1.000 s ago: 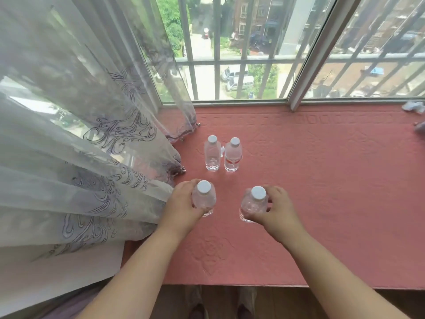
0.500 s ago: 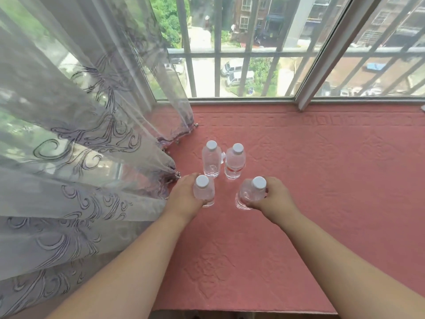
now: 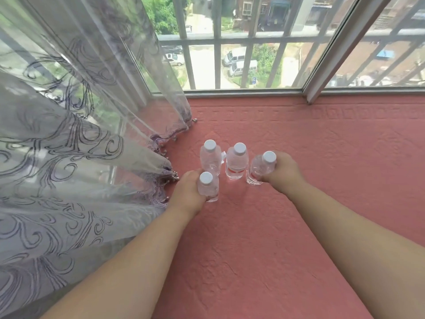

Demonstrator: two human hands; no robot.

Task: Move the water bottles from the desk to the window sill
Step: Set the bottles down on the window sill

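Already two water bottles (image 3: pixel 210 156) stood on window sill (image 3: pixel 322 180); two more gripped by left hand (image 3: pixel 187 192) and right hand (image 3: pixel 284 172), fingers clamped, release left.

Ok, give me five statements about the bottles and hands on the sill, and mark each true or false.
1. Four water bottles are in view. True.
2. The left hand holds the front bottle. True.
3. The right hand is empty. False: it grips the tilted bottle.
4. The two free bottles, one with a clear label and one with a red label, lie on their sides. False: both stand upright on the pink sill cover.
5. The curtain hangs to the right of the bottles. False: it is on the left.
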